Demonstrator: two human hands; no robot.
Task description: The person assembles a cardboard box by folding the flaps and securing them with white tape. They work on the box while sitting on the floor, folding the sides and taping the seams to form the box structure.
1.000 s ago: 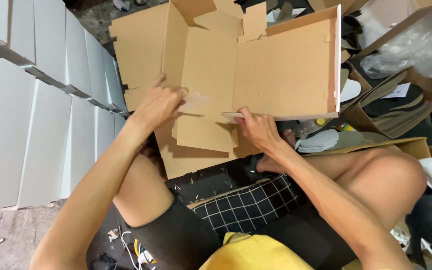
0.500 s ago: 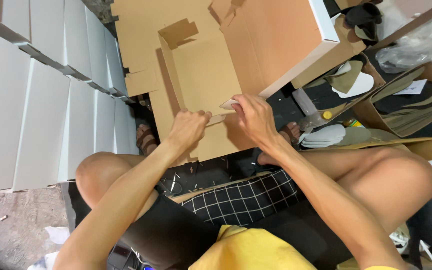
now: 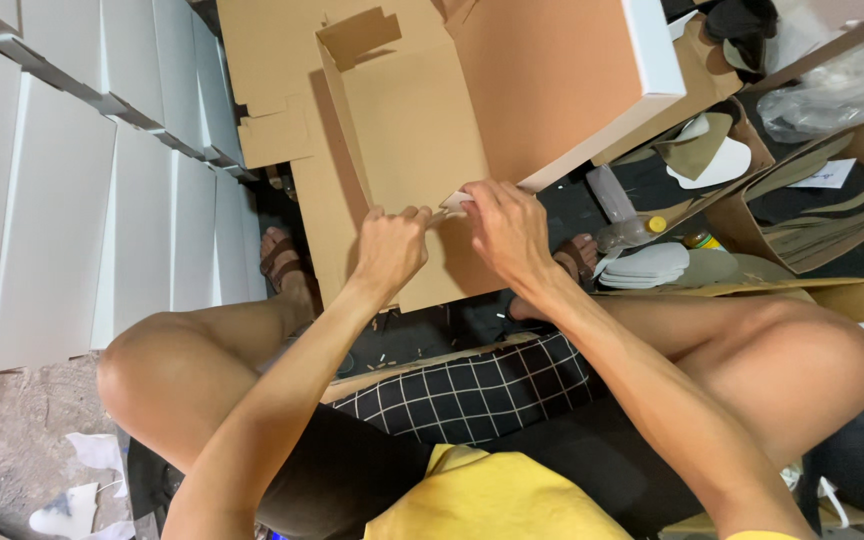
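A flat brown cardboard box blank point(image 3: 422, 140) with a white outer face lies partly folded in front of my knees. My left hand point(image 3: 389, 250) and my right hand point(image 3: 505, 228) meet at its near edge. Both pinch a small white-edged flap point(image 3: 455, 203) between thumb and fingers. One side wall of the box stands up on the right, its white rim point(image 3: 652, 50) facing me. The box floor lies open between my hands and the far flaps.
Rows of finished white boxes point(image 3: 62, 170) stand stacked on the left. Open cartons with shoe insoles point(image 3: 712, 160) and clear plastic bags point(image 3: 832, 90) sit at right. My sandalled foot point(image 3: 282, 260) rests under the cardboard. Paper scraps point(image 3: 72, 500) lie on the concrete floor.
The cardboard has tipped away and flattened, and the view has swung closer. Both hands have come together from apart and now pinch the same flap at the near edge.
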